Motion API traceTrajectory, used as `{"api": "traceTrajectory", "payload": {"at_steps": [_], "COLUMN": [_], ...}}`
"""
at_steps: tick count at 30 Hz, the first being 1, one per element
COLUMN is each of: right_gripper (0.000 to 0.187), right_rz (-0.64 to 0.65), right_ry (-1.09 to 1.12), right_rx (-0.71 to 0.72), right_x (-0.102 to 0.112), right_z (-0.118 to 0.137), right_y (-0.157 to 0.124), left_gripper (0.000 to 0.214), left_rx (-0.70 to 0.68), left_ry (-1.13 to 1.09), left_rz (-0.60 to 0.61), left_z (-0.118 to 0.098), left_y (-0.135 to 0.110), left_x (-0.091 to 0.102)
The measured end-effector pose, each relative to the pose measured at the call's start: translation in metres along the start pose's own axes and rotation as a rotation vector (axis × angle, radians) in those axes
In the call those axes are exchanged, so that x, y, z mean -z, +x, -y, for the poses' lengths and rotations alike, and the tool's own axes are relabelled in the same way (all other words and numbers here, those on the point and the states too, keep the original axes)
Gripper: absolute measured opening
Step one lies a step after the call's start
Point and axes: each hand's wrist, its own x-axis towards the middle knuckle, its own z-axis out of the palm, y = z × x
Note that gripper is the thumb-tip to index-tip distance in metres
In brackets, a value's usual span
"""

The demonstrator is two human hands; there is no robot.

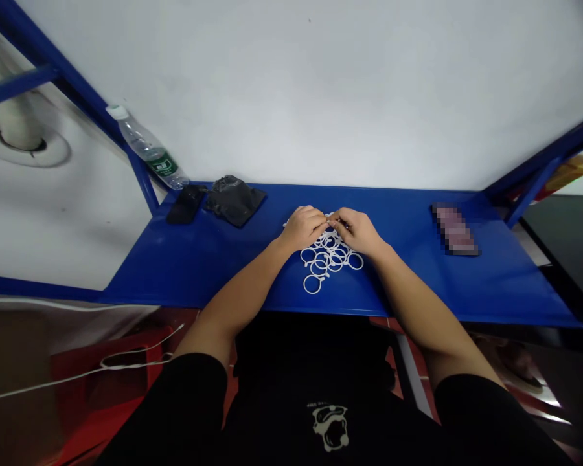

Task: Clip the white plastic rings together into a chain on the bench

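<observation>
Several thin white plastic rings (320, 262), each with a small tab, lie in an overlapping pile on the blue tabletop (214, 265). Over the far part of this pile, my left hand (302, 228) is closed, thumb and fingers pinched toward the middle. Facing it, my right hand (355, 230) is closed too, and the fingertips of both hands meet. A bit of white ring shows between the fingertips; the rest of the held piece is hard to tell from the rings below. One ring (313, 284) lies at the pile's near end.
On the left are a plastic bottle (150, 152) leaning by the frame, a black phone-like object (186, 204) and a dark pouch (236, 199). A pixelated flat object (454, 228) lies on the right. A white wall (320, 97) rises behind; blue bars (143, 178) flank the table.
</observation>
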Motion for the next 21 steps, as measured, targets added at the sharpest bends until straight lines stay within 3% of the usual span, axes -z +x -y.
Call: {"api": "traceTrajectory", "payload": {"at_steps": [4, 9, 16, 21], "right_gripper": [0.032, 0.035, 0.026, 0.024], "right_rz": [0.002, -0.040, 0.065, 0.046], "right_ry": [-0.153, -0.286, -0.297, -0.306], "right_rx": [-0.138, -0.328, -0.377, -0.344], "right_x": [0.008, 0.021, 0.015, 0.009], "right_z": [-0.001, -0.021, -0.042, -0.047], "right_y": [-0.001, -0.002, -0.005, -0.006], "left_gripper": [0.026, 0.030, 0.037, 0.038], "left_rx": [0.154, 0.291, 0.328, 0.342], "left_ry": [-0.025, -0.050, -0.098, -0.120], "left_rz": [0.020, 0.040, 0.161, 0.187], "left_z": [-0.003, 0.001, 0.002, 0.003], "left_y": [0.001, 0.000, -0.004, -0.005], "left_x": [0.005, 0.009, 0.004, 0.004]}}
